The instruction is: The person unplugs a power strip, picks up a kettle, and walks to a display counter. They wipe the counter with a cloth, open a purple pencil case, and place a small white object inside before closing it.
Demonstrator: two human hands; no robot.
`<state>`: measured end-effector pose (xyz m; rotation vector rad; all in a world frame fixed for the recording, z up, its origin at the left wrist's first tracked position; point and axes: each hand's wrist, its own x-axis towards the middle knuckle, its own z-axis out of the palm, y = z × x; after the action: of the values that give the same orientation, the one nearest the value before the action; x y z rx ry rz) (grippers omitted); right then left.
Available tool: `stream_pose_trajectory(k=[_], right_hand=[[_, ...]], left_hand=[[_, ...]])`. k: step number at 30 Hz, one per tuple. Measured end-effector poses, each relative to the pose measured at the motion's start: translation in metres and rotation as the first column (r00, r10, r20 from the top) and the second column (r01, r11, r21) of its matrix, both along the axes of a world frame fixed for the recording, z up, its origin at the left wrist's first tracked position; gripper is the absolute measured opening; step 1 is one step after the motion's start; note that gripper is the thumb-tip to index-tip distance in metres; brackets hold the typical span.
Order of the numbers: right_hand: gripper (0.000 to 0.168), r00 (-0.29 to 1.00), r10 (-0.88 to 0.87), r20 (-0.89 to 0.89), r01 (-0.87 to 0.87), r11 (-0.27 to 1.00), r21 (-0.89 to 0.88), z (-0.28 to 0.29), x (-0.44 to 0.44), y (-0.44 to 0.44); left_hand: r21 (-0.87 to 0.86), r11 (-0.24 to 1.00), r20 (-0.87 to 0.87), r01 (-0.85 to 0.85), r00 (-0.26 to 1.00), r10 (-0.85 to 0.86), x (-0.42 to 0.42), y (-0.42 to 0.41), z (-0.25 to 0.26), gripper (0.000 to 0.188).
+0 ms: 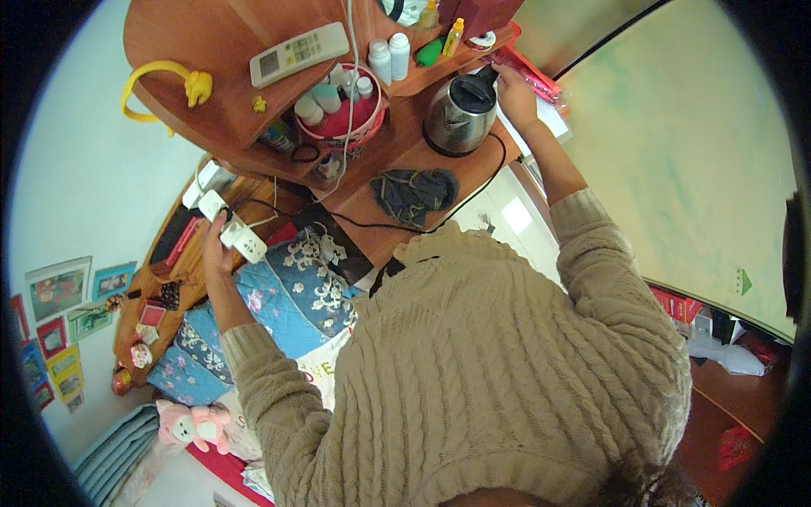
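Note:
An electric kettle [461, 117] with a steel body and a black lid stands on the wooden desk [364, 244]. My right hand [516, 98] is at its black handle, with the fingers partly hidden behind it. A black cord [491, 180] runs from the kettle's side along the desk front to the left. My left hand [217, 250] holds a white power strip [244, 239] over the edge of the bed's wooden headboard. A black plug [225, 215] sits in the strip near my fingertips. A crumpled dark cloth [415, 193] lies on the desk between my arms.
Behind the cloth is a round basket [378, 120] of bottles. A remote control [300, 54], a yellow headband [142, 79] and white bottles [398, 56] rest on the shelf. Blue floral bedding [285, 298] and a pink plush toy [193, 426] are at left; a pale panel [690, 158] stands at right.

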<state>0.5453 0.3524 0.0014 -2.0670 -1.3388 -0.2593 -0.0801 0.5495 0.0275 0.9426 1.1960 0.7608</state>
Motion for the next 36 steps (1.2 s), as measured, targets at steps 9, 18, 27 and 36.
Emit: stream_pose_trajectory(k=[9, 18, 27, 36], right_hand=[[0.034, 0.996, 0.018, 0.087, -0.002, 0.985, -0.173, 0.016, -0.002, 0.003], [0.039, 0.978, -0.044, -0.206, 0.021, 0.993, -0.113, -0.028, 0.051, 0.019], [0.042, 0.986, -0.028, -0.162, 0.012, 0.995, -0.097, -0.004, 0.01, 0.016], [0.037, 0.965, 0.149, 0.218, -0.106, 0.975, -0.198, 0.006, 0.024, 0.005]], left_hand=[[0.001, 1.0, 0.041, -0.013, 0.999, 0.013, -0.012, 0.006, -0.017, 0.026], [0.017, 1.0, 0.077, -0.006, 0.997, 0.004, 0.0, 0.003, -0.006, 0.026], [-0.054, 0.998, 0.099, -0.015, 0.995, 0.021, -0.019, 0.008, -0.024, 0.039], [0.04, 0.998, 0.115, -0.045, 0.993, 0.04, -0.02, 0.012, -0.039, 0.038]])
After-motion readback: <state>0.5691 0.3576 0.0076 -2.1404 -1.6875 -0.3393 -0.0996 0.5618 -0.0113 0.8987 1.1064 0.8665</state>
